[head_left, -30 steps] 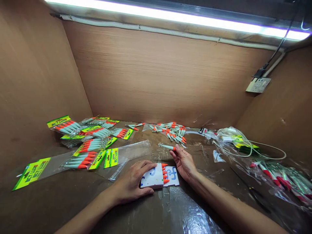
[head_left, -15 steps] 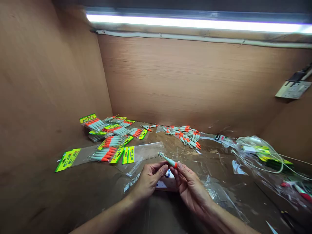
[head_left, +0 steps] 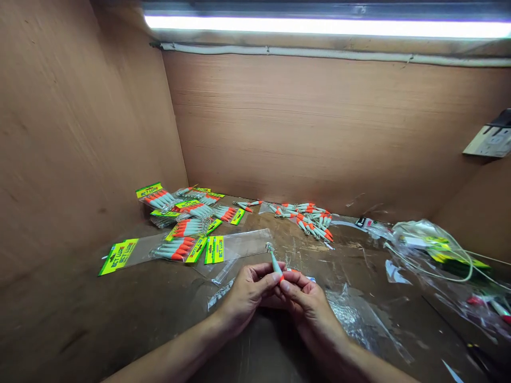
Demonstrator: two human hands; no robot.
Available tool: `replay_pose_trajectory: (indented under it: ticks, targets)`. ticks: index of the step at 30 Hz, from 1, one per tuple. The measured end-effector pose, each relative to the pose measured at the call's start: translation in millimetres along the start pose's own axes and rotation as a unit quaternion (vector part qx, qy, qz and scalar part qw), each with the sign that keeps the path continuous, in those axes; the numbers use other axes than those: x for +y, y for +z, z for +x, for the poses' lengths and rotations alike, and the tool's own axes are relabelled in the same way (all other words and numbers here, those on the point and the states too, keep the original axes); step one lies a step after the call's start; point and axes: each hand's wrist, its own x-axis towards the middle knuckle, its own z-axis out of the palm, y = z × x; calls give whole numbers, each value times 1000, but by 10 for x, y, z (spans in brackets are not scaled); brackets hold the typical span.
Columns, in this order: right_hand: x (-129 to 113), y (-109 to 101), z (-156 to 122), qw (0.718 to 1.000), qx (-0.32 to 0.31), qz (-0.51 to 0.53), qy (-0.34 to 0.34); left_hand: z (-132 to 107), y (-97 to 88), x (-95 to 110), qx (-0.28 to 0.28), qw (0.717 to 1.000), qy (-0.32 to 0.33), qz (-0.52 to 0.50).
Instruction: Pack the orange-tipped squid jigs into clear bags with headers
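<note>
Because the lure (head_left: pixel 275 264) carries wire hooks (head_left: pixel 270 248) at its far end, the fingers probably avoid them on purpose — the left hand (head_left: pixel 248 293) pinches lightly beside the pale body, and the right hand (head_left: pixel 313 299) is closed around the orange end. It is held above the table (head_left: pixel 163 314), nearer than the loose lures (head_left: pixel 319 230), perhaps for easier turning.

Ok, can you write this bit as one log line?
left hand: pinching lure; right hand: pinching its orange end; loose lures: piled beyond both hands
</note>
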Motion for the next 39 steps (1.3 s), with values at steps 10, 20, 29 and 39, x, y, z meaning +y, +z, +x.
replay_pose_trajectory:
  ticks: [10,20,29,39]
  targets:
    - [69,-29,6,1000,23,-6,1,30,-59,-73,18,1000,-9,14]
    - [67,-64,19,999,23,30,12,50,-61,-68,-28,999,-16,5]
    - [51,-30,9,999,-9,34,11,76,-99,-61,-23,999,-6,36]
    - [70,-51,45,999,2,26,27,96,-146,-42,-28,998,-3,58]
